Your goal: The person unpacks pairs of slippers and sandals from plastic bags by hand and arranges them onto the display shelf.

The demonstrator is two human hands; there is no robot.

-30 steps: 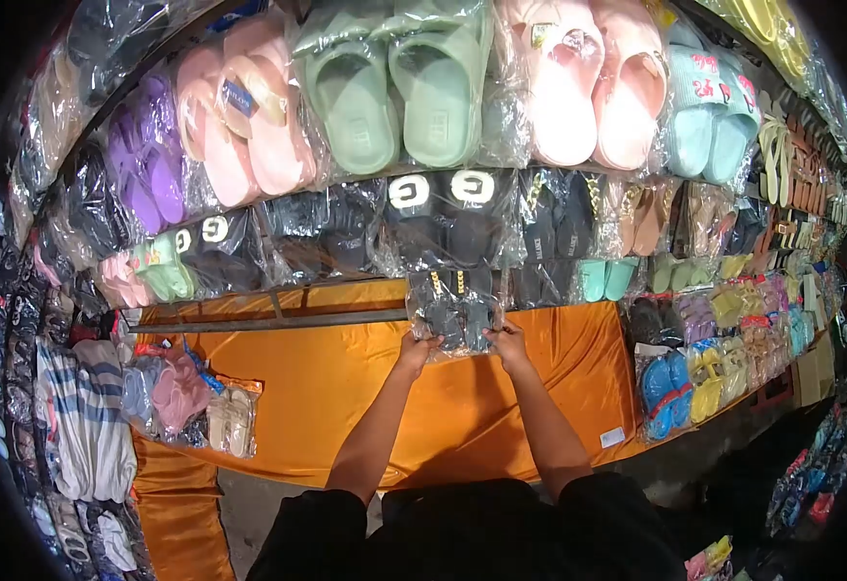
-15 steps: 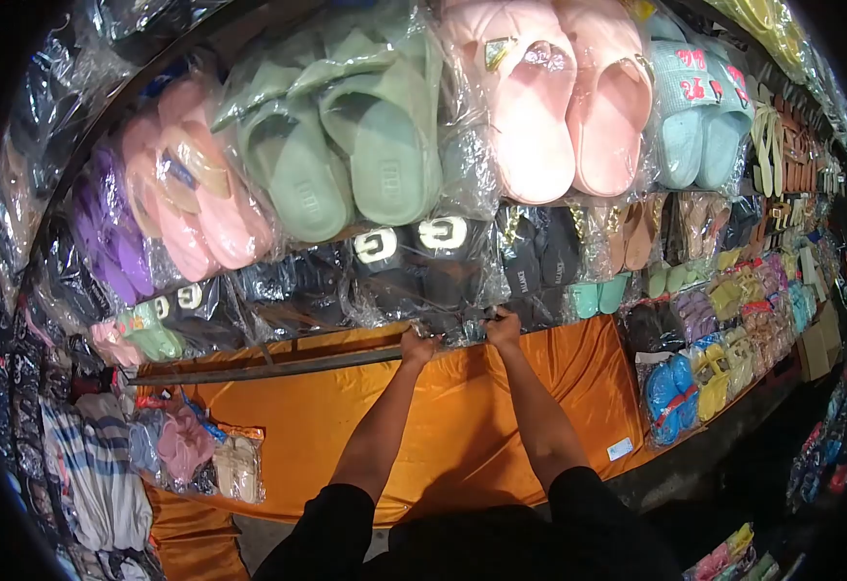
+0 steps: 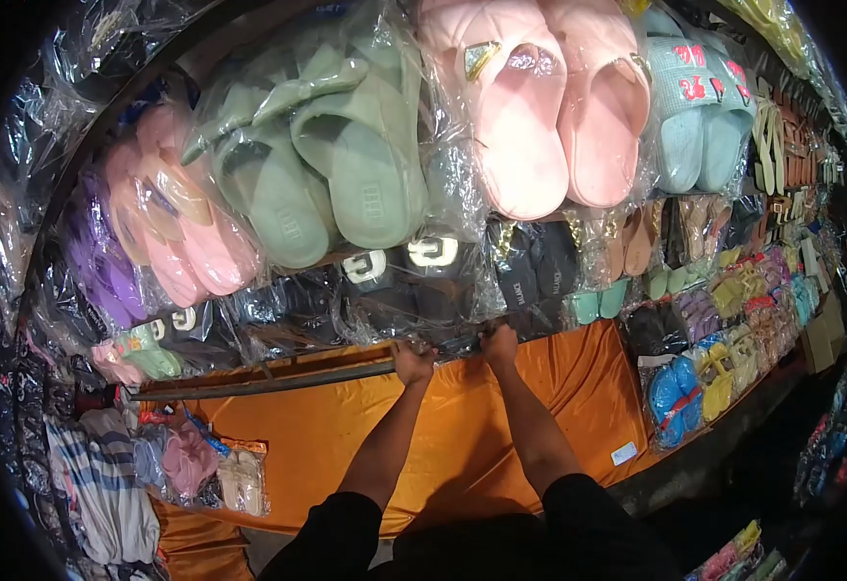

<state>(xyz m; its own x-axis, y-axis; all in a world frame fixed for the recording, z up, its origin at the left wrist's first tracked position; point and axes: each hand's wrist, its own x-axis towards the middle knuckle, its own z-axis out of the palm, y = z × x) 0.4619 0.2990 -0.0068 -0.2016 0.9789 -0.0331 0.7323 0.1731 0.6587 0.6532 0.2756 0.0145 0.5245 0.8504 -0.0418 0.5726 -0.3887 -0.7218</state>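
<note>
Both my hands reach forward over the orange cloth to the lower edge of the slipper display. My left hand (image 3: 414,362) is closed at the edge of a dark item in clear plastic (image 3: 458,345), beside the metal bar (image 3: 278,380). On the other side of that item, my right hand (image 3: 499,346) is closed too, with its fingertips partly hidden. The wrapped item looks like black footwear, but its shape is hard to make out. Just above my hands lie wrapped black slippers with a white G (image 3: 433,254) and black sandals with gold trim (image 3: 518,271).
Large wrapped green slippers (image 3: 375,198) and pink slippers (image 3: 520,160) hang over the display. Orange cloth (image 3: 462,426) covers the surface below, with a small white label (image 3: 624,453) on it. Blue slippers (image 3: 675,397) lie at right; wrapped sandals (image 3: 241,479) at left.
The view has shifted slightly, and the upper slippers appear lower and further left. Both hands stay closed at the display's edge, the left one slightly lower in view.
</note>
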